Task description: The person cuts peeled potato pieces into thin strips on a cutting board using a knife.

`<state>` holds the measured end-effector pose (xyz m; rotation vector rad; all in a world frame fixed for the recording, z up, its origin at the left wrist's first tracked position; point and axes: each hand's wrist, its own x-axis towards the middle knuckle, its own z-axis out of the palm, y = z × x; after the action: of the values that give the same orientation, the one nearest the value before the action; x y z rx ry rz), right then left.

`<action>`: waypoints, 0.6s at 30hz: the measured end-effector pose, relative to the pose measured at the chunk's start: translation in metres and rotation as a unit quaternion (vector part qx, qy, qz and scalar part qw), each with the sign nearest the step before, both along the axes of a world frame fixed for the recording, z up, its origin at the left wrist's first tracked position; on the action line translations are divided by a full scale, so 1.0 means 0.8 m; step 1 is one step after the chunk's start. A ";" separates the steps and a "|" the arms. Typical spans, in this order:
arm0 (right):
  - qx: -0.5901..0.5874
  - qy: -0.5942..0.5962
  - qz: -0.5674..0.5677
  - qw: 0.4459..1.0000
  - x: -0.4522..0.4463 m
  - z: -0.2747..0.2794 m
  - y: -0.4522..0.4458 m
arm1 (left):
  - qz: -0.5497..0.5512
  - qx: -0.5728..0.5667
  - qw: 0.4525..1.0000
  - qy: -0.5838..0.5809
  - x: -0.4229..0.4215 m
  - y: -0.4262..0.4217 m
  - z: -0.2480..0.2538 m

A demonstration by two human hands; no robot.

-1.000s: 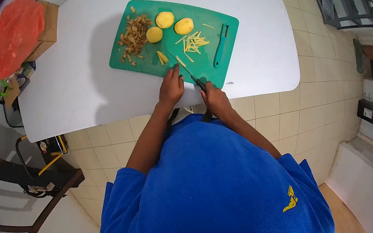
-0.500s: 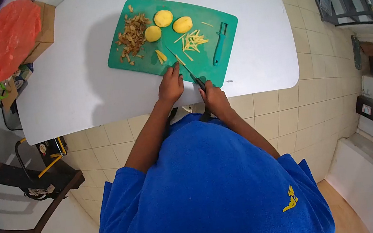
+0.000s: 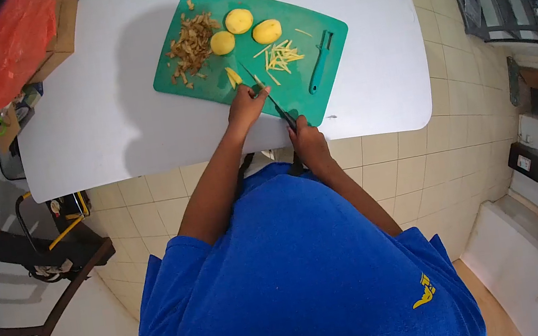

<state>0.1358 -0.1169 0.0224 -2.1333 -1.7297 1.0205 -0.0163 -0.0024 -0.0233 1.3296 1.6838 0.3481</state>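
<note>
Currently, taking the green board (image 3: 297,90) as a clock face, brown peelings (image 3: 194,41) are heaped at ten, beside a potato (image 3: 222,43), perhaps halved. Slices (image 3: 233,77) lie at eight. Around half past six, the left hand (image 3: 247,107) curls its fingers close together; whether they grip the pale piece (image 3: 259,81) by the blade is unclear. Two whole potatoes (image 3: 239,21), seemingly peeled but uncut, sit at twelve and one. Cut sticks (image 3: 282,57) are at three. At five, the right hand (image 3: 310,143) wraps the knife (image 3: 280,108), hiding much of its handle. Just past three rests a peeler (image 3: 320,68).
</note>
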 end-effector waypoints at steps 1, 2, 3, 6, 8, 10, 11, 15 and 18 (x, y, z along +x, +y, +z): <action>-0.005 0.000 -0.008 1.000 -0.001 -0.001 -0.001 | 0.007 -0.005 1.000 -0.012 -0.003 0.000 -0.004; -0.008 0.001 -0.014 1.000 -0.002 -0.001 0.000 | 0.010 -0.008 1.000 -0.013 -0.005 -0.001 -0.008; -0.011 0.003 -0.020 1.000 -0.003 -0.002 0.000 | 0.014 -0.012 1.000 -0.014 -0.003 -0.002 -0.003; -0.028 0.024 -0.024 0.999 -0.002 -0.003 0.002 | 0.001 -0.013 1.000 -0.022 -0.005 0.002 0.011; -0.024 0.041 -0.020 0.999 0.001 -0.004 0.001 | -0.023 0.038 0.999 0.011 0.001 -0.005 0.017; -0.010 0.054 -0.015 0.998 0.005 -0.004 0.002 | -0.044 0.145 0.985 0.081 0.013 -0.024 0.028; 0.001 0.059 -0.014 0.998 0.007 -0.004 0.003 | -0.075 0.217 0.970 0.078 0.012 -0.027 0.026; -0.016 0.090 -0.012 0.996 0.012 -0.017 0.003 | -0.195 0.325 0.916 0.129 -0.007 -0.049 0.020; 0.030 0.056 0.011 0.998 0.018 -0.013 0.003 | -0.252 0.287 0.907 0.177 -0.003 -0.048 0.037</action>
<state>0.1504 -0.1141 0.0117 -1.9853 -1.7117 1.0581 -0.0185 -0.0404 0.0060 2.3230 1.4902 0.3163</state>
